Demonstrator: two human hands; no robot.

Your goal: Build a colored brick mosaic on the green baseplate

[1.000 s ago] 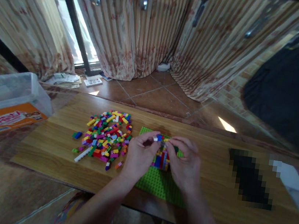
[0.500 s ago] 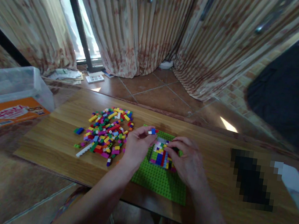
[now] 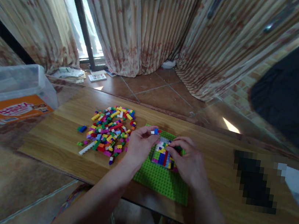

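A green baseplate [image 3: 161, 184] lies on the table, carrying a low block of multicoloured bricks [image 3: 162, 158] in white, yellow, blue and red. My left hand [image 3: 139, 146] is closed over the plate's left edge, pinching a few small bricks [image 3: 155, 131], blue and white, with a bit of red beside them. On the other side, my right hand [image 3: 187, 156] has its thumb and forefinger brought together at the upper part of the block. Whatever sits between those fingertips is too small to make out. The right hand covers the block's right side.
A heap of loose bricks [image 3: 110, 132] spreads left of the baseplate on the wooden table [image 3: 60, 129]. At far left stands a clear plastic box [image 3: 31, 84] with an orange label. A blurred-out dark object [image 3: 253, 182] and a white sheet [image 3: 297, 184] are on the right.
The whole view has shifted slightly, so things appear a little further right. Both hands keep nearly the same pose over the baseplate, the left still pinching its bricks.
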